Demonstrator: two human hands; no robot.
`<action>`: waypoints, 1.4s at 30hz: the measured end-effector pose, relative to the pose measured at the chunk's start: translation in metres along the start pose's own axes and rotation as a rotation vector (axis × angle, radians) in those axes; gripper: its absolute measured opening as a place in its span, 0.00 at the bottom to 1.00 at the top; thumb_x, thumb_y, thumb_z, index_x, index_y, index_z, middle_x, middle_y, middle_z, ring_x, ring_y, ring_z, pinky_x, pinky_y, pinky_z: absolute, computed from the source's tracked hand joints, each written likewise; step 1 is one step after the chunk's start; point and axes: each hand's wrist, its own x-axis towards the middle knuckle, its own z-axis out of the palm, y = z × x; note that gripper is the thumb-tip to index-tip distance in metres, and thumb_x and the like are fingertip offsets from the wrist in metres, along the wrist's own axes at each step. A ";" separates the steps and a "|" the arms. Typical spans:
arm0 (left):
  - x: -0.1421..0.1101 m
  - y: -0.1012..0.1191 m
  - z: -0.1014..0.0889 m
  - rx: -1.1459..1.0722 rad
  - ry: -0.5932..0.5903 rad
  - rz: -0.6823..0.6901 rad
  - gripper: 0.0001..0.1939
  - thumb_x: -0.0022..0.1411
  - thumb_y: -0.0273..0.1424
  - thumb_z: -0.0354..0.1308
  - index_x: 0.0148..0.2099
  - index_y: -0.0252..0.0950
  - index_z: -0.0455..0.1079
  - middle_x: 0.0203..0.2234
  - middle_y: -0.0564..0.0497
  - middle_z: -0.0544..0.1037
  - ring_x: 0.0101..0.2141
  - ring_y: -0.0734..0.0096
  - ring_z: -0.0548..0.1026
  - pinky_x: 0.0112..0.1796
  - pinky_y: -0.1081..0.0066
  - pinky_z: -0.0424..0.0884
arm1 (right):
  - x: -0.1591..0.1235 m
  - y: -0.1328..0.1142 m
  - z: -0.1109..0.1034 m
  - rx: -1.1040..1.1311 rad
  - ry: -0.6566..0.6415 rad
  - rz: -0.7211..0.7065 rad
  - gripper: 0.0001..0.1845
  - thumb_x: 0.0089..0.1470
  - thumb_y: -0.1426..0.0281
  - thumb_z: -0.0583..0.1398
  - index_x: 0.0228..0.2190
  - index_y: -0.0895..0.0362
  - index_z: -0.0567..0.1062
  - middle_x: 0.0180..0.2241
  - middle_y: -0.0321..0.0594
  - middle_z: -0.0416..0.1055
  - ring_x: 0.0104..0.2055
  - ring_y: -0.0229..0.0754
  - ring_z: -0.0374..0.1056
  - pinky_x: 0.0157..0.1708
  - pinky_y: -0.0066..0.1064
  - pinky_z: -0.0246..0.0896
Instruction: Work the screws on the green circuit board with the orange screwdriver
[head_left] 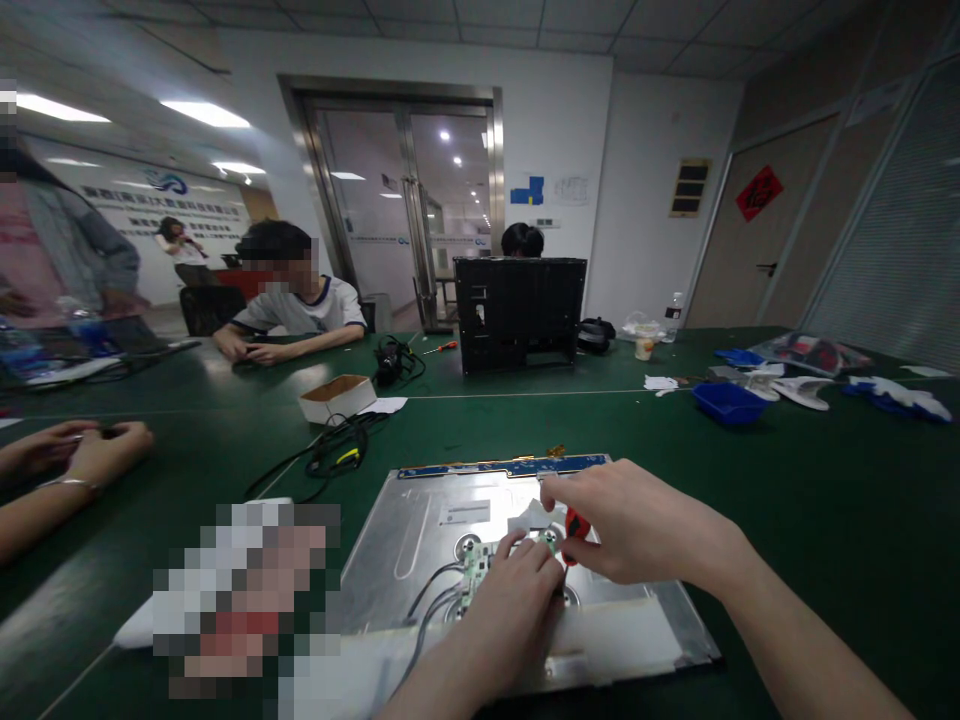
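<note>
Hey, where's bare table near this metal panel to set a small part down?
Right of the metal panel, green tabletop shows bare between your right hand and the blue tray. A strip between the panel's far edge and the upright black frame is mostly bare. Crowded: left, around black cables and the open box; far right, around the gloves.

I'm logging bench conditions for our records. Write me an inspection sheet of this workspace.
Surface: green table, metal panel lying on it.
Work items: circuit board on the panel; red-handled screwdriver.
Clutter: open box, blue tray, gloves.
Hands: left hand rests over the board; right hand grips the screwdriver, tip unclear.
Cables: grey cables beside the board; black cables near the box.
Surroundings: black casing standing across the table; seated person; glass doors behind.
</note>
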 end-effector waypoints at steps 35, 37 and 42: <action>0.001 0.001 0.006 0.019 0.047 -0.006 0.05 0.61 0.23 0.56 0.40 0.37 0.69 0.44 0.48 0.75 0.49 0.61 0.69 0.58 0.56 0.52 | 0.004 -0.003 0.005 -0.060 0.026 0.048 0.12 0.55 0.63 0.59 0.42 0.52 0.72 0.31 0.38 0.77 0.32 0.48 0.73 0.27 0.32 0.56; 0.001 -0.001 0.008 0.020 0.043 0.002 0.07 0.61 0.24 0.56 0.43 0.37 0.69 0.45 0.48 0.75 0.49 0.60 0.69 0.58 0.56 0.52 | 0.003 -0.004 0.003 -0.058 0.015 0.036 0.12 0.53 0.68 0.60 0.42 0.52 0.72 0.32 0.38 0.77 0.32 0.46 0.73 0.28 0.31 0.57; 0.002 -0.003 0.010 0.041 0.026 0.015 0.09 0.62 0.25 0.56 0.45 0.37 0.69 0.44 0.48 0.75 0.49 0.61 0.70 0.58 0.56 0.51 | -0.001 -0.003 0.000 0.016 0.009 -0.018 0.17 0.52 0.71 0.60 0.45 0.52 0.70 0.36 0.39 0.77 0.34 0.45 0.72 0.30 0.31 0.58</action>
